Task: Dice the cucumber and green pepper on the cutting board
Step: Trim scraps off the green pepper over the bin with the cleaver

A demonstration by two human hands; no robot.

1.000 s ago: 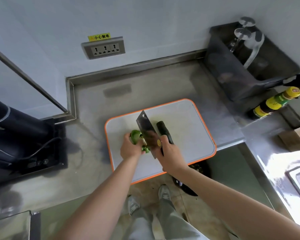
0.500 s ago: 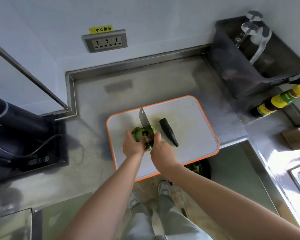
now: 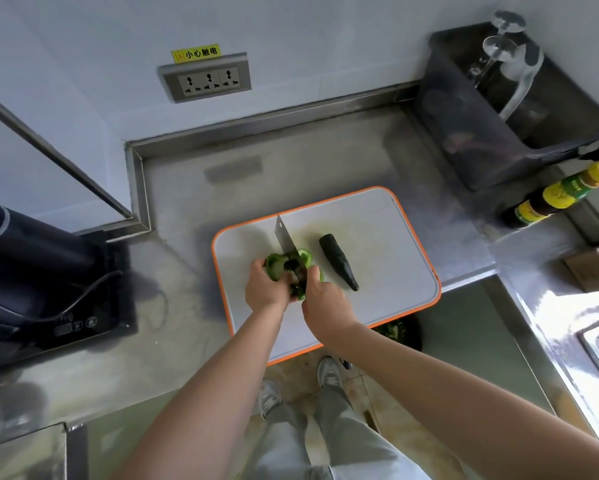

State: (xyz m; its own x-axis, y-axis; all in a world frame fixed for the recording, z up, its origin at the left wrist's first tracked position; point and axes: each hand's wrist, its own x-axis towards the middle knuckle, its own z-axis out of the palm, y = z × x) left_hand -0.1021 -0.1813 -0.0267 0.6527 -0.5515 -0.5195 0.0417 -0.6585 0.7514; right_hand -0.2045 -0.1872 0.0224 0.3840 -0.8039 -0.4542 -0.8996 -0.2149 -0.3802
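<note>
Fingers [image 3: 258,271] of the left hand [image 3: 265,289] gripped the green pepper [image 3: 274,266] on the cutting board [image 3: 388,271]. The right hand [image 3: 325,301] grasped the knife [image 3: 285,239], blade down in the pepper, with the cucumber [image 3: 337,261] just beside.

Cutting board [image 3: 377,237] on the counter [image 3: 187,202], its near edge overhanging the counter's front. On the board, left of centre, the pepper [image 3: 276,265]; the knife [image 3: 286,239] stands in it, blade pointing away from the person. Cucumber [image 3: 337,261] just right of the pepper, apart from it. Left hand [image 3: 265,289] holds the pepper's left side; right hand [image 3: 325,303] grips the knife at the pepper's near side. Socket panel [image 3: 206,77] on the wall behind. Bin [image 3: 464,133] at right rear, bottle [image 3: 561,195] before it. Cooktop [image 3: 66,306] left of the board.
</note>
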